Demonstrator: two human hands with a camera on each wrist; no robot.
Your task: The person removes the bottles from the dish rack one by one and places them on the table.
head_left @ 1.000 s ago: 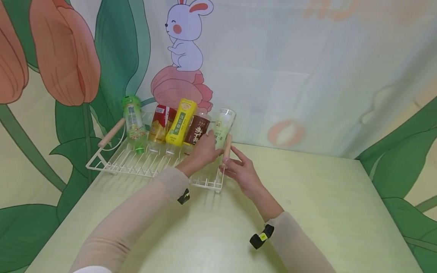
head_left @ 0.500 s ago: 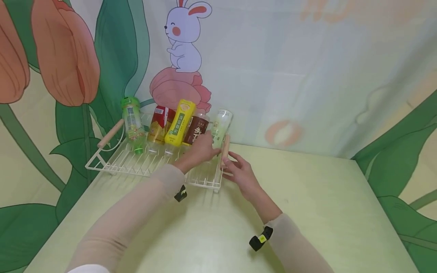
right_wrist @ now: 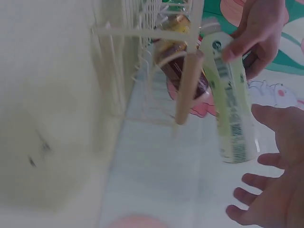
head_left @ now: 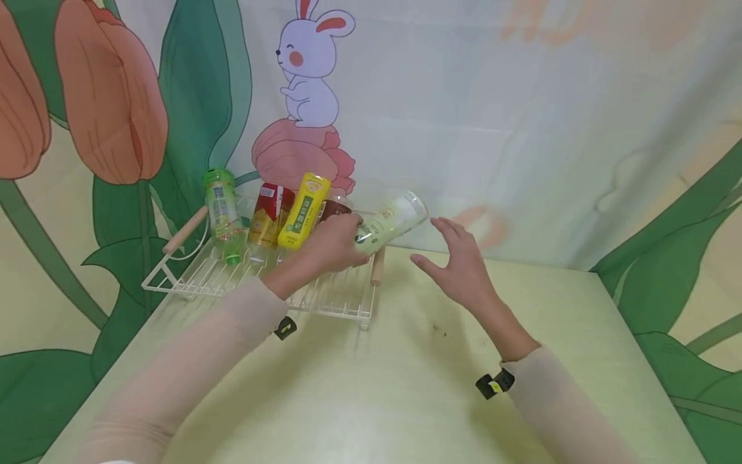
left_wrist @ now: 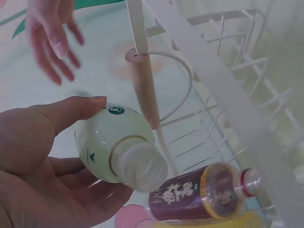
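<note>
My left hand [head_left: 333,245] grips a pale green plastic bottle [head_left: 394,220] near its neck. The bottle is tilted, its base pointing up and right, above the right end of the white wire rack [head_left: 324,314]. In the left wrist view the bottle's uncapped mouth [left_wrist: 151,172] faces the camera, with my thumb [left_wrist: 78,111] along one side. My right hand [head_left: 464,264] is spread just right of the bottle's base, thumb and fingers apart. In the right wrist view a gap shows between its fingers [right_wrist: 256,183] and the bottle.
On the rack lean a green bottle [head_left: 223,216], a red and gold bottle [head_left: 268,219], a yellow bottle [head_left: 304,212] and a brown-labelled bottle [head_left: 334,207], partly hidden by my left hand. Wooden handles [head_left: 185,231] flank the rack. A printed curtain [head_left: 493,129] hangs behind the table.
The pale green bottle has come up off the rack in my left hand and tipped to the right. My right hand has left the rack's right wooden handle, moving right and spreading its fingers.
</note>
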